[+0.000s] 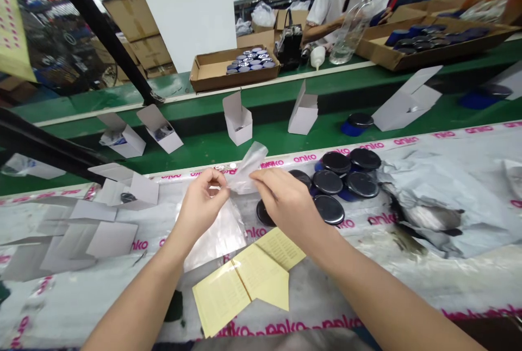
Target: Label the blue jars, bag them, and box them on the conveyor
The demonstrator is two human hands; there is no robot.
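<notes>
My left hand (pixel 200 205) and my right hand (pixel 285 202) both pinch a thin clear plastic bag (pixel 247 170) above the table, with their fingertips close together. A second stretch of clear plastic film (pixel 216 238) lies below my left hand, and I cannot tell if it belongs to the same bag. Beyond my right hand sits a cluster of round black lids (pixel 328 182) on blue bases. Folded pale yellow leaflets (pixel 244 280) lie under my forearms. Flat white card blanks (pixel 111 239) are stacked to the left.
The work surface is covered with a plastic sheet printed "anko" (pixel 424 193). Open white cartons (pixel 237 118) stand on a green conveyor belt (pixel 261 144). Beyond it are cardboard trays of round lids (pixel 248 63). A co-worker (pixel 330 14) handles a clear bottle at the far side.
</notes>
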